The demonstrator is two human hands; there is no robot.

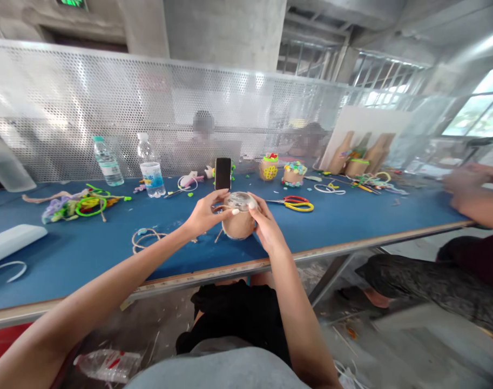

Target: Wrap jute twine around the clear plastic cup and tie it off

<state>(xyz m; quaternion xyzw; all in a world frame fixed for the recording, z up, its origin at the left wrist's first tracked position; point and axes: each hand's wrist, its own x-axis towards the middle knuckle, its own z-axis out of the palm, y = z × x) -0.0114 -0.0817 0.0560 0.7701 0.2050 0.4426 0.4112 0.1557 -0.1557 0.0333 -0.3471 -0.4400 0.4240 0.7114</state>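
I am holding a small twine-wrapped jar between both hands, just above the blue table near its front edge. My left hand is gripping its upper left side, fingertips pressing at the rim. My right hand is cupping the right side, thumb lying over the clear top. A loose strand seems to be hanging below the jar, though it is too fine to be sure.

As I judge it, the grip is light and sits high, so the jar could be slipping out and dropping onto the table edge or the floor if either hand is easing off. Any slack end could be unwinding the wrap. The coil of twine is lying to my left, and the scissors and the standing phone are close enough to knock. A co-worker's hand is moving at the right.
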